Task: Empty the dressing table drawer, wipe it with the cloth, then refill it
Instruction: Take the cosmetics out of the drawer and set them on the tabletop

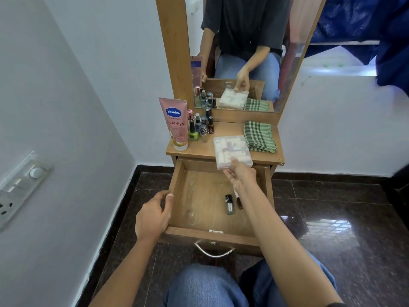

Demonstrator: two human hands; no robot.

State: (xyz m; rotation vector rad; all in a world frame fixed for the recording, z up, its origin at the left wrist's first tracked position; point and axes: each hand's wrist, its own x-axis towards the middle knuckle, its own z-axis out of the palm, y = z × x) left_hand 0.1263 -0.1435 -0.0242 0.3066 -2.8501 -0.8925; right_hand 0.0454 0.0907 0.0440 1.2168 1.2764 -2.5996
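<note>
The fingers [229, 173] of the right hand [240, 176] are curled under the near edge of a clear plastic box [232, 151], with the thumb pressed on its lid, so the box is pinched between them. The box is packed with small pale rolls. Most of it lies on the front of the table [225, 129] and its near corner juts out over the open drawer [177, 180]. The left hand [152, 216] grips the drawer's left wall, thumb hooked over the top edge and the other fingers wrapped round the outside.

The drawer is pulled well out toward the seated person's knees, and its metal handle [214, 251] hangs at the front. On its scuffed wooden bottom lies a nail polish bottle [229, 204] on its side. Just beside that is a small dark bottle [239, 203], partly hidden under the right forearm.

A folded green checked cloth [259, 136] sits on the table right of the box, touching it or very nearly. At the left end stands a pink lotion tube [176, 122], cap down, with a huddle of small bottles [200, 127] next to it. The mirror [243, 52] rises behind them, and a glossy dark tiled floor [332, 207] lies below.
</note>
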